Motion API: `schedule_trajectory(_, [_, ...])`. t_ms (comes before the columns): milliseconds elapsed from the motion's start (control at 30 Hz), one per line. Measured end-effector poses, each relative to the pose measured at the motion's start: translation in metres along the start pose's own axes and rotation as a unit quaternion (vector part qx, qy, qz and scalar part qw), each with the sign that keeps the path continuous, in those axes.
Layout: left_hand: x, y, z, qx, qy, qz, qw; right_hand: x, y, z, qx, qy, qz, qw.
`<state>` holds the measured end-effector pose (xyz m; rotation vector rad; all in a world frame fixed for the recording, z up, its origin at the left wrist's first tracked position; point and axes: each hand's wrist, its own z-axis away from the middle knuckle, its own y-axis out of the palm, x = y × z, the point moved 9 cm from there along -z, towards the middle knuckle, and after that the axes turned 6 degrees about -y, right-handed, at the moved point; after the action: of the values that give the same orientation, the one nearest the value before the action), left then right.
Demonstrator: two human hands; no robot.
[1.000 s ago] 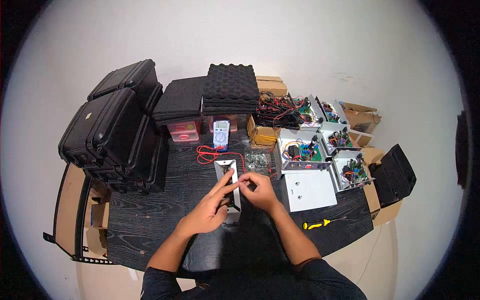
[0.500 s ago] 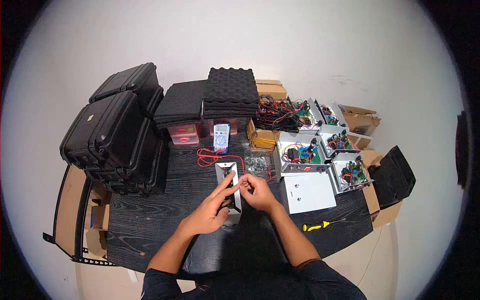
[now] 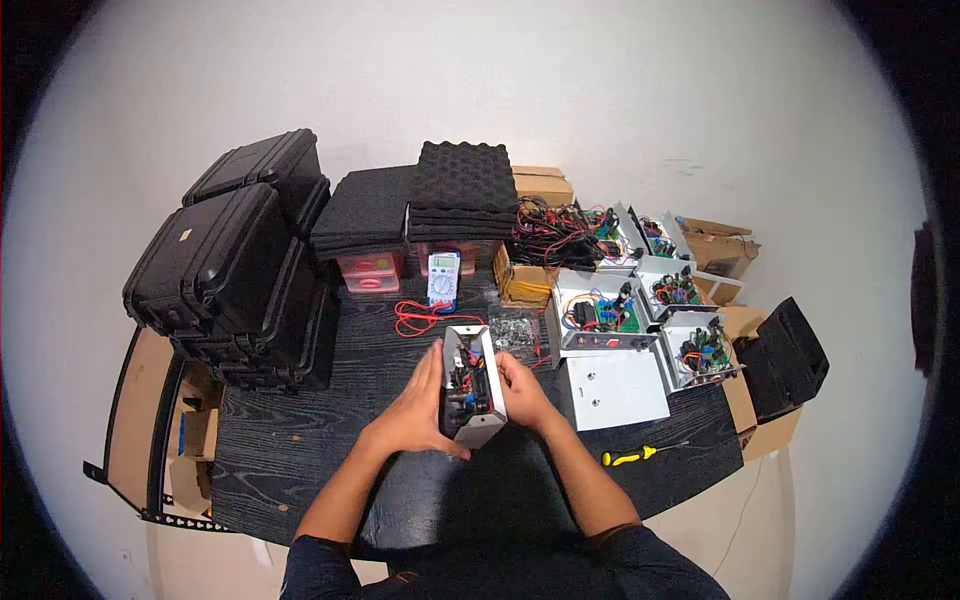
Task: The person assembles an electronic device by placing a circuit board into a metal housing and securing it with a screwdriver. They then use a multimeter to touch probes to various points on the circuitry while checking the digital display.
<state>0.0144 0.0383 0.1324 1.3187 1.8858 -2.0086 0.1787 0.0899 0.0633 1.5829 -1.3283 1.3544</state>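
Between my hands is an open white metal enclosure (image 3: 480, 432), tipped so that the circuit parts and coloured wires inside face up. My left hand (image 3: 408, 415) presses along its left side, fingers straight, thumb by the near end. On the right side my right hand (image 3: 524, 397) grips the wall, with its fingertips partly hidden behind it. Just beyond the enclosure lie the red test leads (image 3: 420, 318) of a multimeter (image 3: 442, 280). Small loose hardware in clear bags (image 3: 515, 335) is close to my right hand.
Black hard cases (image 3: 215, 260) are stacked at left. Black foam sheets (image 3: 462, 185) sit on plastic drawers at the back. Several open enclosures (image 3: 600, 312) with circuit boards fill the right, near a white panel (image 3: 617, 388) and a yellow screwdriver (image 3: 628, 457). A cardboard box (image 3: 522, 285) holds cables.
My hands, close together over the enclosure before, have moved apart to its two sides. The enclosure is now turned and tilted, showing more of its inside.
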Motion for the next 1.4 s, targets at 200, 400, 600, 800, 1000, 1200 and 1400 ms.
schedule_trajectory(200, [0.011, 0.013, -0.006, -0.078, 0.002, 0.129, 0.989, -0.010, -0.004, 0.002, -0.004, -0.042, -0.039, 0.998])
schedule_trajectory(400, [-0.018, -0.019, 0.001, -0.105, 0.022, 0.011, 0.994, 0.053, -0.030, 0.041, 0.023, 0.004, 0.131, 0.991])
schedule_trajectory(600, [-0.033, -0.029, 0.003, -0.070, 0.023, -0.062, 0.995, 0.109, -0.052, 0.130, 0.219, 0.074, 0.365, 0.902])
schedule_trajectory(800, [-0.025, 0.008, 0.002, -0.007, 0.014, -0.171, 0.985, 0.099, -0.124, 0.190, 0.137, 0.143, 0.637, 0.745])
schedule_trajectory(1000, [-0.026, 0.026, 0.002, 0.004, 0.017, -0.170, 0.985, 0.051, -0.153, 0.206, 0.147, 0.141, 0.687, 0.697])
schedule_trajectory(1200, [-0.018, 0.038, -0.001, -0.004, 0.006, -0.168, 0.986, 0.121, -0.128, 0.182, 0.192, 0.147, 0.549, 0.800])
schedule_trajectory(1400, [-0.018, 0.046, -0.002, 0.005, 0.002, -0.183, 0.983, 0.207, -0.084, 0.130, 0.095, -0.011, 0.291, 0.952])
